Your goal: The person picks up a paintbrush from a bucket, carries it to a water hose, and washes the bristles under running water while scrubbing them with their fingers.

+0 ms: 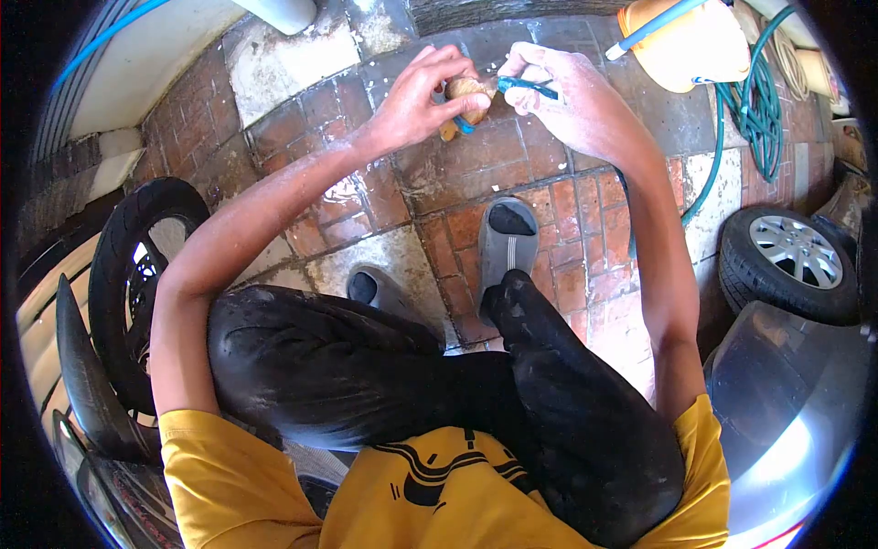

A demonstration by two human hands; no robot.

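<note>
My left hand (422,102) is closed around a small brown rounded piece (471,99), pinched between thumb and fingers. A bit of blue and orange shows just below that piece; I cannot make out what it is. My right hand (572,102) is closed on a small tool with a teal handle (529,87), its tip pointing toward the brown piece. The tool's working end is too small to tell, and so is whether it touches the piece. Whitish residue coats my right fingers. Both hands are raised over the wet brick floor (476,165).
A yellowish bucket (681,50) with a blue pole across it stands at the back right. Beside it hangs a coiled green hose (759,119). A car wheel (791,261) lies at right, near a dark car panel (791,393). At left is a motorcycle tyre (114,265).
</note>
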